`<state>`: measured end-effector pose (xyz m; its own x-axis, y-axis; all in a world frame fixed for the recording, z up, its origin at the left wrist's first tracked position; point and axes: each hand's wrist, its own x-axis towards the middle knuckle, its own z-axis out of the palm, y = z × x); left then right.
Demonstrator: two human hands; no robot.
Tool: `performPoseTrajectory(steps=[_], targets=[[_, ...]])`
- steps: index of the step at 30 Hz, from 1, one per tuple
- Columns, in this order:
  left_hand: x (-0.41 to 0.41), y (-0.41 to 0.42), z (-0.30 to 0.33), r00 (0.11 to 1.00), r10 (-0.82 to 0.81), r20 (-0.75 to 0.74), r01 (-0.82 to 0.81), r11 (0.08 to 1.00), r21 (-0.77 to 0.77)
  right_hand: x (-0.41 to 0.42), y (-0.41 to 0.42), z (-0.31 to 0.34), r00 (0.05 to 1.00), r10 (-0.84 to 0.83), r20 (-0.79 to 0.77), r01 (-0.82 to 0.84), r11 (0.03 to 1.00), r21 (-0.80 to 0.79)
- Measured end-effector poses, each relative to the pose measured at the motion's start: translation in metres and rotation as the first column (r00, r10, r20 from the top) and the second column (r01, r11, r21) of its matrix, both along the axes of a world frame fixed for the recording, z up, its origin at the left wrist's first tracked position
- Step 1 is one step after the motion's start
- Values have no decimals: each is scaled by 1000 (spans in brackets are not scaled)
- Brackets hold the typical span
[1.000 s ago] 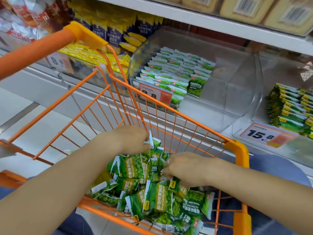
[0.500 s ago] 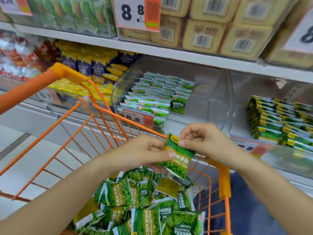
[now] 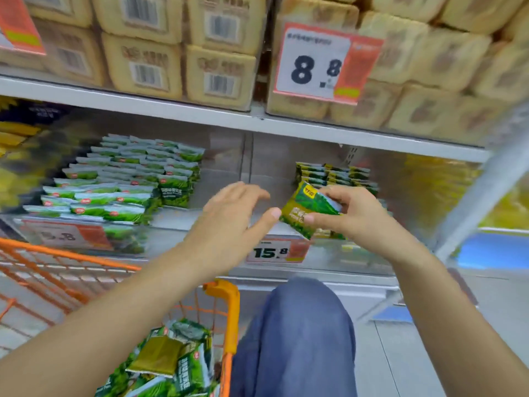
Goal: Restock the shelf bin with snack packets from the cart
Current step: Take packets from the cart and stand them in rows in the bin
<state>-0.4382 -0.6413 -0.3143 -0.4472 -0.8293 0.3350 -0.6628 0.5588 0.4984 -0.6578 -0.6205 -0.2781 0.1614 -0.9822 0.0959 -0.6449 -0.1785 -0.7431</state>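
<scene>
Before the clear shelf bin (image 3: 329, 156) tagged 15.8 (image 3: 276, 251), your right hand (image 3: 353, 214) pinches a green snack packet (image 3: 310, 209) by thumb and fingers; your left hand (image 3: 229, 222) is spread, empty, its thumb tip touching the packet's edge. Stacked packets (image 3: 335, 174) sit behind. Below, the orange cart (image 3: 226, 299) holds loose packets (image 3: 174, 362) beside your blue-clad knee (image 3: 300, 325). Left, a neighbouring bin (image 3: 226, 167) holds white-topped green packs (image 3: 123, 181).

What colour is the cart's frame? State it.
Orange wire cart, with a yellower corner cap; the head view shows it.
</scene>
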Motion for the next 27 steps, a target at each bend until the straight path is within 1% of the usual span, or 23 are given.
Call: performPoseTrajectory(steps=[2,4,6,8,10,12,13,14,15,18,20,23,27], targets=[[-13,-15,-11,981,74,180,-69,997,-34,-25,-5,-2,993,-119,10,119,991,-56],[-16,-25,-25,955,120,271,-84,987,-139,-41,-15,-5,977,-210,-21,207,973,-107],[-16,-26,-37,943,131,305,-56,968,-244,-49,-30,-12,963,-232,-137,220,971,-96],[-16,-25,-45,944,144,295,-48,950,-310,-49,-44,-20,933,-159,-324,161,987,-21],[-16,-23,-47,948,158,276,-54,936,-348,-45,-56,-31,855,-24,-518,75,994,76],[-16,-24,-49,950,162,268,-50,923,-380,-40,-62,-41,712,73,-699,11,993,115],[-17,-24,-49,949,166,268,-54,924,-379,-39,-63,-44,638,91,-765,-6,993,114],[-18,-23,-49,948,169,268,-60,926,-373,-39,-64,-47,591,101,-800,-16,993,113],[-18,-23,-49,949,172,264,-64,926,-373,-40,-65,-49,575,111,-811,-27,993,116],[-18,-22,-49,950,178,255,-68,919,-389,-43,-65,-50,570,154,-807,-57,987,148],[-18,-23,-50,954,175,242,-66,914,-401,-44,-64,-50,542,179,-821,-54,982,179],[-19,-24,-51,957,180,229,-72,907,-415,-44,-65,-51,497,180,-849,-51,983,178],[-19,-23,-52,957,186,225,-74,900,-429,-43,-65,-49,480,174,-860,-56,984,168]])
